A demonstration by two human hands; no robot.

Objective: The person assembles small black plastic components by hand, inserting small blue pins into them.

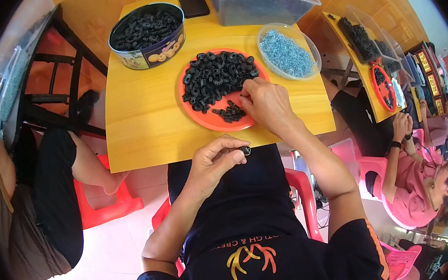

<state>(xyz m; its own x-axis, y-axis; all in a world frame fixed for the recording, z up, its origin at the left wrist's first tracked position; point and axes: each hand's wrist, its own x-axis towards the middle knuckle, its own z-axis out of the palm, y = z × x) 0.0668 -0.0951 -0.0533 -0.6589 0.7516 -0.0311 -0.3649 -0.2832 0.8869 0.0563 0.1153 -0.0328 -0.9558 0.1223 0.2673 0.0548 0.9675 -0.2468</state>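
Note:
My left hand (213, 167) is closed in front of the table's near edge, thumb and fingers pinching a small black plastic part (245, 150) with a round opening at its end. My right hand (269, 104) reaches over the right side of an orange-red plate (209, 121), its fingertips drawn together low by the plate. Whatever those fingertips hold, if anything, is hidden. On the plate lies a large heap of black ring-like plastic parts (218, 76). A smaller pile of thin black pieces (229, 112) sits nearer me, just left of my right fingertips.
On the yellow table (137, 121), a round biscuit tin (139, 59) of black parts stands back left, beside a dark phone (193, 3). A clear bin (261, 12) is behind; a clear bowl (316, 70) of bluish pieces stands right. People sit on both sides.

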